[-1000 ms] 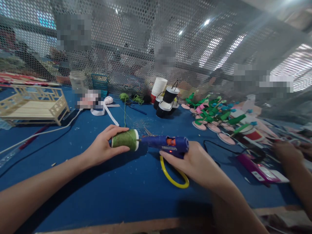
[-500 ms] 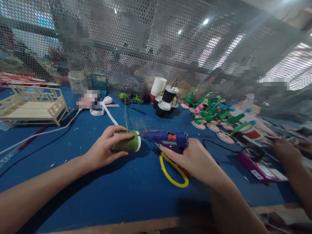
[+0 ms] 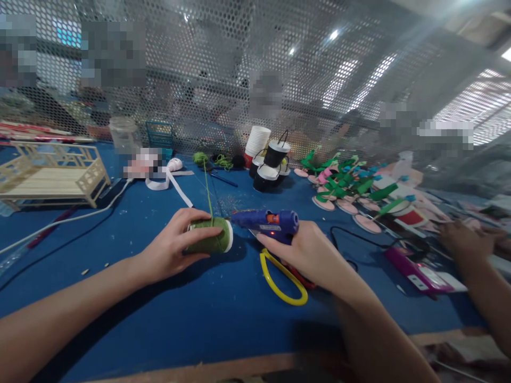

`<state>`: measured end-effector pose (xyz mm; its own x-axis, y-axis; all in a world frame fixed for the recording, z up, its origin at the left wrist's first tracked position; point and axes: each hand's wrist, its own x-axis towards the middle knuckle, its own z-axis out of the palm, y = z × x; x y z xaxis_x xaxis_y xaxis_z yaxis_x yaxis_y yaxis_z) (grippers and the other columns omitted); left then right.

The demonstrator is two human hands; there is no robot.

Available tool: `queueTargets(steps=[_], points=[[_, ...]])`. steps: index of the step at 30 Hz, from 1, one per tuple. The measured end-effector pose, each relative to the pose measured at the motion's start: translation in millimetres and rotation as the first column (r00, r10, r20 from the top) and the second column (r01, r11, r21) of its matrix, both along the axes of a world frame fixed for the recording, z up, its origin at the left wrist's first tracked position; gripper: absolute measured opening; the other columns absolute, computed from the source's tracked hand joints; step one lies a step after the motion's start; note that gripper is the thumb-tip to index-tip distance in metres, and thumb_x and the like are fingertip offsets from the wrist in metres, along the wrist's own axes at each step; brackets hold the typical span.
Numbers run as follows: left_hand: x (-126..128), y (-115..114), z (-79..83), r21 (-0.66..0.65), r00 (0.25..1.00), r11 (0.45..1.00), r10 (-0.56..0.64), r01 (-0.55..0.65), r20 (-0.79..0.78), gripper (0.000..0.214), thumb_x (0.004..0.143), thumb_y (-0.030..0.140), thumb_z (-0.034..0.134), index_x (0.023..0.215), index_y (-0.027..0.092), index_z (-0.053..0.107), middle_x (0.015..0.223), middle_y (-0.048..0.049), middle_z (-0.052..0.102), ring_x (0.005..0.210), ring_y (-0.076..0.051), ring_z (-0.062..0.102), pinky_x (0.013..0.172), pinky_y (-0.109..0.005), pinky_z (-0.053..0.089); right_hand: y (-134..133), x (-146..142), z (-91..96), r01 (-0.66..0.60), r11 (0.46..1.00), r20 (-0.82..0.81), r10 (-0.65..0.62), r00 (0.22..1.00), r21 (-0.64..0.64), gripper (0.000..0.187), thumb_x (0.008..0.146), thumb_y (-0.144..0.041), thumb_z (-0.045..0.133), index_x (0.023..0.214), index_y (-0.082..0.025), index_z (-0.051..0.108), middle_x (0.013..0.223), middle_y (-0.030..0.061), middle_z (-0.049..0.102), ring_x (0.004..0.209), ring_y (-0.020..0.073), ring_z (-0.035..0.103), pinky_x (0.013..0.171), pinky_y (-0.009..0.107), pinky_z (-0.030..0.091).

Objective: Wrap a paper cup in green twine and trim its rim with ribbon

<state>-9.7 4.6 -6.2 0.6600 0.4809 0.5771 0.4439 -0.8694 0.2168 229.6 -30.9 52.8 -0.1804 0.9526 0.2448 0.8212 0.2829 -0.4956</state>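
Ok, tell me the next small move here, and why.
Probably roll the cup slightly with the left hand to wind on more green yarn, since that runs from the cup to the ball, and the right hand holds the glue gun close to the cup's white edge.

The left hand [image 3: 170,246] grips the cup [image 3: 219,244]; just right of it, the right hand [image 3: 310,247] grips the glue gun [image 3: 261,218]. Below that grip lie the scissors [image 3: 294,302]. Behind the left grip — ribbon [image 3: 157,184], then yarn ball [image 3: 199,158]; farther left, the toy bed [image 3: 51,181]. Behind the right grip stand buckets [image 3: 275,154]; rightward — the power strip [image 3: 415,271], then a co-worker's hand [image 3: 465,239].
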Motion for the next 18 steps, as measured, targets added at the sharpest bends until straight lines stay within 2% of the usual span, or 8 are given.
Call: queueTargets(steps=[4, 7, 13, 18], points=[[0, 0, -0.1, -0.023, 1.000, 1.000, 0.002, -0.001, 0.012, 0.038, 0.080, 0.018, 0.056, 0.117, 0.025, 0.046, 0.114, -0.0099, 0.044, 0.106, -0.024, 0.044, 0.088, -0.042, 0.043, -1, 0, -0.3, 0.007, 1.000, -0.028, -0.007, 1.000, -0.025, 0.024, 0.072, -0.030, 0.055, 0.054, -0.017, 0.046, 0.048, -0.0043, 0.044, 0.045, 0.0084, 0.035, 0.043, 0.021, 0.033], [-1, 1, -0.5, -0.087, 0.999, 0.996, 0.028, -0.024, 0.038, 0.041, 0.079, 0.020, 0.058, 0.118, 0.026, 0.045, 0.116, -0.0096, 0.044, 0.108, -0.024, 0.044, 0.090, -0.041, 0.043, -4, -1, 1.2, 0.024, 0.998, -0.060, -0.028, 0.998, -0.062, 0.023, 0.073, -0.032, 0.055, 0.056, -0.017, 0.048, 0.050, -0.0037, 0.043, 0.046, 0.0090, 0.035, 0.042, 0.021, 0.033], [-2, 3, -1.2, -0.226, 0.986, 0.971, 0.108, -0.076, 0.129, 0.042, 0.076, 0.024, 0.062, 0.116, 0.023, 0.048, 0.114, -0.0085, 0.044, 0.109, -0.023, 0.046, 0.093, -0.039, 0.042, -10, -3, 4.2, 0.017, 0.992, -0.109, -0.030, 0.994, -0.125, 0.028, 0.072, -0.030, 0.056, 0.052, -0.019, 0.039, 0.047, -0.0050, 0.037, 0.043, 0.0074, 0.029, 0.038, 0.020, 0.029], [-2, 6, -2.8, -0.297, 0.971, 0.949, 0.159, -0.102, 0.177, 0.041, 0.076, 0.028, 0.063, 0.114, 0.023, 0.049, 0.111, -0.0070, 0.046, 0.106, -0.021, 0.049, 0.091, -0.037, 0.043, -11, -1, 1.0, -0.013, 0.990, -0.111, -0.003, 0.994, -0.144, 0.025, 0.072, -0.032, 0.055, 0.055, -0.018, 0.044, 0.049, -0.0046, 0.039, 0.045, 0.0078, 0.032, 0.039, 0.020, 0.031]])
